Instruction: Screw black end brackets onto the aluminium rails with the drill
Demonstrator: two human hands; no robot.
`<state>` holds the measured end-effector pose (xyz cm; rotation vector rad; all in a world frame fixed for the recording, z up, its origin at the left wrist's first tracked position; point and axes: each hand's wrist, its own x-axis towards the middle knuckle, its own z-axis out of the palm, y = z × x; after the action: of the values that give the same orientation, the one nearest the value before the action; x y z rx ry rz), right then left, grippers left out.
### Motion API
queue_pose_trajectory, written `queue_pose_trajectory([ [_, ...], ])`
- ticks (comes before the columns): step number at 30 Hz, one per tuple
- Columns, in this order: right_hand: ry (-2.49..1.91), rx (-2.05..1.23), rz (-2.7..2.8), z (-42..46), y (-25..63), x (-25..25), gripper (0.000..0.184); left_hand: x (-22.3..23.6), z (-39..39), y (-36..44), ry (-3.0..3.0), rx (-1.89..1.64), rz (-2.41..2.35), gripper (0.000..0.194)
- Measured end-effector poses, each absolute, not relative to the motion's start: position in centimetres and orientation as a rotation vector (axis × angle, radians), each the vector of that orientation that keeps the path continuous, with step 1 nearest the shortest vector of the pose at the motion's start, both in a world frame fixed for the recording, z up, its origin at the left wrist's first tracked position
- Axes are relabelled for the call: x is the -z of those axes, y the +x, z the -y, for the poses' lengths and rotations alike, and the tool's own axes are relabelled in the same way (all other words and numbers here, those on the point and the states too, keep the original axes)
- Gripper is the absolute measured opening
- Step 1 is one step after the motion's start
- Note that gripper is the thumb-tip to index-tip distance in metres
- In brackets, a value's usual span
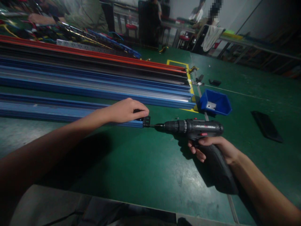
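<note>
Green tabletop [145, 163]; right hand [211, 147] grips matte drill [199, 127].

Bin [216, 102] blue, drill [195, 127] blk w/ red switch [203, 134], tabletop [141, 157] green.

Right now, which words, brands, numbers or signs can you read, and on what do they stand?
Black drill: white lettering on its side, perhaps starting with "J", too blurred to read.
Drill collar: white marks, too small to read.
I can make out no other lettering.
</note>
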<state>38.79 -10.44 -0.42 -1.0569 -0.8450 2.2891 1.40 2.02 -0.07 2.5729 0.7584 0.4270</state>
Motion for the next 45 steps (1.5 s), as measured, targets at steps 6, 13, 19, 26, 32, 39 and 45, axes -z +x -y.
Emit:
queue_pose_trajectory([
  [6,-1.051,-2.289,0.84,10.52,38.8,0.39,0.027,0.02,-1.96,1.4,2.569,-0.423,-0.772,0.036],
  [13,-1.058,-2.273,0.833,10.54,38.73,0.44,0.026,0.0,-2.0,1.41,2.561,-0.428,-0.763,0.035],
  [19,-1.03,-2.293,0.796,10.57,38.79,0.52,0.025,0.0,-1.91,1.42,2.555,-0.444,-0.755,0.034],
  [26,-1.015,-2.316,0.772,10.5,38.99,0.73,0.025,0.15,-2.03,1.37,2.58,-0.427,-0.761,0.036],
  [32,-1.035,-2.326,0.768,10.49,39.0,0.67,0.025,0.13,-1.99,1.41,2.581,-0.431,-0.768,0.037],
  [39,-1.047,-2.305,0.755,10.59,38.88,0.58,0.026,0.1,-1.96,1.4,2.58,-0.439,-0.762,0.036],
  [45,-1.039,-2.309,0.758,10.5,38.92,0.74,0.026,0.18,-2.02,1.35,2.586,-0.442,-0.758,0.036],
])
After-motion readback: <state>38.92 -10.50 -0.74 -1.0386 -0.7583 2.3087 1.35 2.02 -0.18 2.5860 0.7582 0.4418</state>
